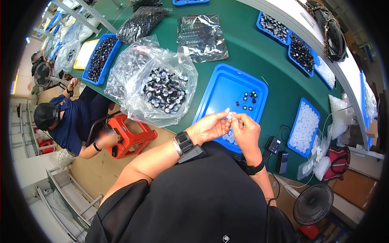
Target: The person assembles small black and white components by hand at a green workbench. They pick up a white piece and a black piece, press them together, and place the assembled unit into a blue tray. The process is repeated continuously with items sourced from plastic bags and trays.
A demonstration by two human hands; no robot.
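Over the near part of a blue tray (210,90), my left hand (211,127) and my right hand (247,133) meet fingertip to fingertip. Between their pinched thumbs and fingers is a small whitish round piece (230,115); its finer shape is too small to tell. Several dark, shiny round parts (248,99) lie loose in the tray beyond my hands. White round pieces (230,137) are gathered at the tray's near end, partly hidden by my right hand. A clear plastic bag (166,89) full of dark parts with whitish tops stands open left of the tray.
A blue tray of white pieces (304,126) is at the right, near black electronic boxes (282,162) with cables. Farther off are a flat bag (201,37) and more filled trays (302,54). At the left, a person (67,119) sits by a red stool (129,135).
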